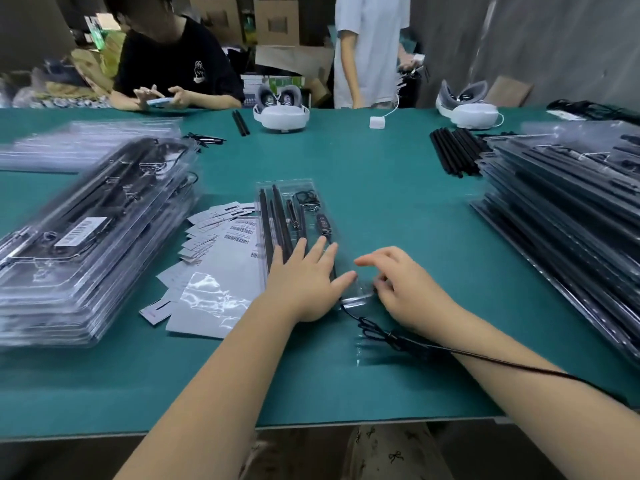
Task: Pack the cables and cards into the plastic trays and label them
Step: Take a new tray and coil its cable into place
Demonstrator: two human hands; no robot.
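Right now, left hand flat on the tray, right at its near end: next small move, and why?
Probably tuck the loose black cable into the clear tray. It trails out of the tray's near end across the green table. The left hand already presses the tray flat, and the right hand works at that near end, fingers curled; what it holds is unclear.

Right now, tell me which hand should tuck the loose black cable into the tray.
Right hand: probably better. The cable trails out beside it at the tray's near end, and its fingers are already at that corner. The left hand lies flat, holding the tray down.
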